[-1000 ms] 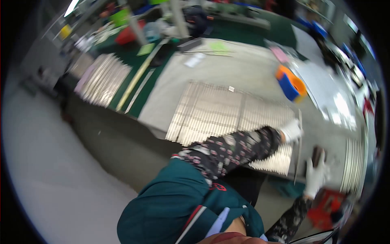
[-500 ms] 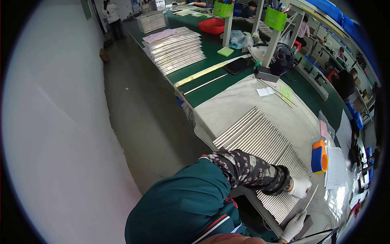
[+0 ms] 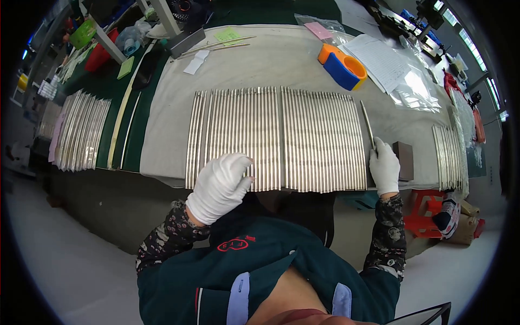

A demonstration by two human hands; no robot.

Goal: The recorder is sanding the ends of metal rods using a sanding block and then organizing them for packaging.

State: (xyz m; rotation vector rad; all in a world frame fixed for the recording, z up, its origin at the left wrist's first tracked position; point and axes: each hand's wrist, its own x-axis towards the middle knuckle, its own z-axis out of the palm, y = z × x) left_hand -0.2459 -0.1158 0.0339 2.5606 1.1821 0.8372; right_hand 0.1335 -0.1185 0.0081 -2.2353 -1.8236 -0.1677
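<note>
The rods lie in a tight row on grey cloth. The right hand pinches one rod at the row's right edge; the left hand, fingers loosely curled, rests on the near ends. Seemingly adding a rod: next needs sliding it flush.

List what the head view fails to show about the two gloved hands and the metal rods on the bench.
- Head view: near ends of some metal rods lie hidden under the left hand.
- Whether the right hand pinches the single rod or only touches it: fingertips too small to tell.
- The dark block is partly covered by the right hand.
- Sheets of paper: writing too small.
</note>
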